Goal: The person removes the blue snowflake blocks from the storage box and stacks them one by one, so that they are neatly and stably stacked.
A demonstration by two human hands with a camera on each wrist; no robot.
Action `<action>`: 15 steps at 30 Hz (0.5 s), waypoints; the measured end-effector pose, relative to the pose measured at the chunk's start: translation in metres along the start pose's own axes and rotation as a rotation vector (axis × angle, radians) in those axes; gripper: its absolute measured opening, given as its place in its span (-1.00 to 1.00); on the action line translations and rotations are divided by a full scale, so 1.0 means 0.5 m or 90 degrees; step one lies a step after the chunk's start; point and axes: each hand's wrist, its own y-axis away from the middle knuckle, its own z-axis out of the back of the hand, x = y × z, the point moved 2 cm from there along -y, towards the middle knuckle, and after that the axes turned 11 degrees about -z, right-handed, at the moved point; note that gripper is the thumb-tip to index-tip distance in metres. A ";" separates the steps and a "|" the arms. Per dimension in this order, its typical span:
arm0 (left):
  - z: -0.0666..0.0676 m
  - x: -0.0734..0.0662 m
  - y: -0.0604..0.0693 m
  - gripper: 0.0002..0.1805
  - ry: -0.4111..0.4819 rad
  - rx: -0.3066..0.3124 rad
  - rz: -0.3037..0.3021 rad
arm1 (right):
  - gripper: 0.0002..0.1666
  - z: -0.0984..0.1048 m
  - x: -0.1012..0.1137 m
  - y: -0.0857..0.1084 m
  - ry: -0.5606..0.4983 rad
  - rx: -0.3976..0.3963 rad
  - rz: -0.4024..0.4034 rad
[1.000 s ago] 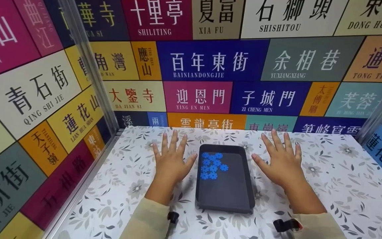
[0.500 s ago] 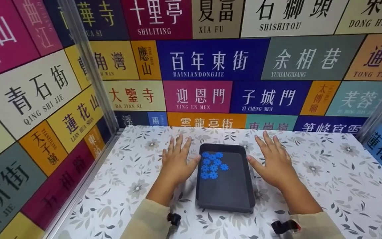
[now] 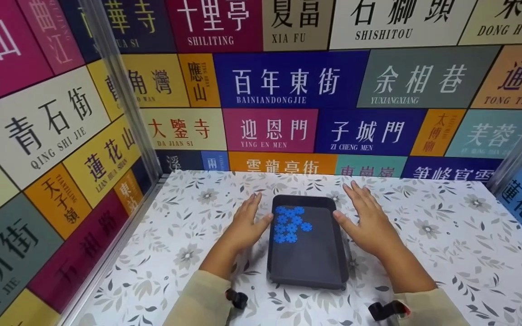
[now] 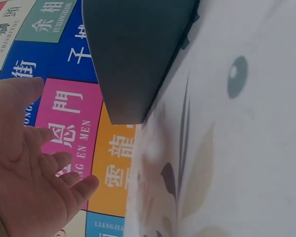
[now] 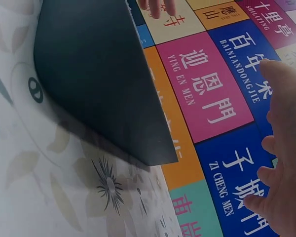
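A dark grey rectangular tray [image 3: 308, 267] lies on the table between both hands, with several blue flower-shaped plastic pieces [image 3: 291, 220] grouped in its far left part. My left hand [image 3: 247, 226] hovers beside the tray's left wall, fingers extended, thumb close to the rim. Opposite it, my right hand [image 3: 372, 226] is at the right wall, fingers extended and thumb near the rim. In the left wrist view a gap shows between the left hand [image 4: 34, 163] and the tray [image 4: 135, 59]. The right wrist view likewise shows the right hand [image 5: 286, 153] apart from the tray [image 5: 98, 84].
A floral-patterned cloth covers the table [image 3: 188, 280]. Colourful printed wall panels [image 3: 288, 81] stand behind it and to the left. A clear corner post [image 3: 127, 90] rises at the table's back left. Black wrist straps [image 3: 385, 310] sit by the sleeves.
Both hands have turned from palm-down to more palm-inward and drawn closer to the tray's sides. Tray and blue pieces have stayed in place.
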 end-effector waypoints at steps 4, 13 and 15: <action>-0.001 0.000 -0.001 -0.14 0.025 0.007 -0.006 | -0.01 -0.002 0.002 0.001 -0.002 -0.001 0.001; -0.011 0.008 -0.001 -0.16 0.151 0.041 0.028 | -0.01 -0.016 0.008 0.002 -0.025 0.020 -0.005; -0.013 0.010 0.001 -0.16 0.182 0.040 0.041 | -0.02 -0.018 0.010 0.002 -0.027 0.021 -0.002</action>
